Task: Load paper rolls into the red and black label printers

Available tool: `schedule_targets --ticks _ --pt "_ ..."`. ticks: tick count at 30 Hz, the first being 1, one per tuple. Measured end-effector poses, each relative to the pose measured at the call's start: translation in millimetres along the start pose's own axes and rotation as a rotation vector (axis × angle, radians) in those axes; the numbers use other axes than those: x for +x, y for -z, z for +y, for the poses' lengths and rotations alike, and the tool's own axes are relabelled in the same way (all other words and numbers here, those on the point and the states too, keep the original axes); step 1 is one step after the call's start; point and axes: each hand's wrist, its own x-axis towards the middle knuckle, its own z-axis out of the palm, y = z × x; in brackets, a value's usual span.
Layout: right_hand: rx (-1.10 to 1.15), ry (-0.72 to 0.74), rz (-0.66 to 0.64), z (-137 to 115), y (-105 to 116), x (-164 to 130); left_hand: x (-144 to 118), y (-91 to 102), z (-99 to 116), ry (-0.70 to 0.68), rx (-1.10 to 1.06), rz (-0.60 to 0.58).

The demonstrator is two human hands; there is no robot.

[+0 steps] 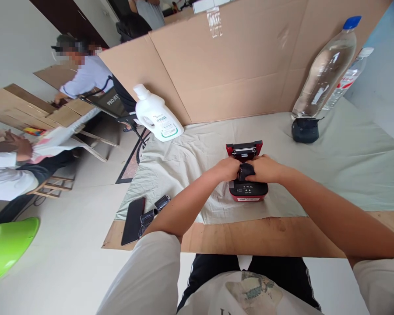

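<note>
Head view: left hand and right hand met over a red-and-black printer mid tabletop, fingers closed around a black roll sitting in its open bay. White jug at far left corner, contents hidden. Two clear bottles at far right, fill level unclear. Grey-green cloth covered the top; cardboard wall behind. Phone at near left edge.

glossy plastic printer (cloth beneath)
</note>
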Motion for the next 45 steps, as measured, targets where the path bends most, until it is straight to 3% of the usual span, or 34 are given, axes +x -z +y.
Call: schedule_targets --ticks 4,10,13,17,21,23,28,30,38,41,45 --pt "-0.037 -0.024 -0.035 -2 1 6 -1 -4.4 11 0.093 0.055 0.071" --pt "0.018 0.002 0.074 0 -7 -4 -18 10.2 -3 -0.046 -0.144 0.088" --pt "0.165 0.088 0.203 3 -16 -18 -30 5.3 -13 -0.06 -0.234 0.257" --pt "0.283 0.235 0.462 0 -37 -45 -42 -19.3 -17 -0.132 -0.297 0.461" --pt "0.215 0.317 0.688 -10 -58 -70 -41 -34.8 -20 -0.003 -0.324 0.833" --pt "0.157 0.309 0.771 -16 -66 -77 -35 -34.9 -22 0.043 -0.313 0.934" --pt "0.071 0.264 0.793 -26 -81 -86 -25 -32.4 -18 -0.091 -0.383 0.827" --pt "0.068 0.223 0.771 -29 -89 -88 -30 -36.5 -12 -0.111 -0.406 0.838" --pt "0.069 0.22 0.833 -33 -104 -92 -66 -78.7 4 -0.212 -0.371 0.903" --pt "0.071 0.249 0.886 -31 -101 -88 -67 -94.6 8 -0.205 -0.349 0.934" --pt "0.078 0.138 0.908 -24 -94 -77 -62 -110.0 14 -0.189 -0.384 1.018"
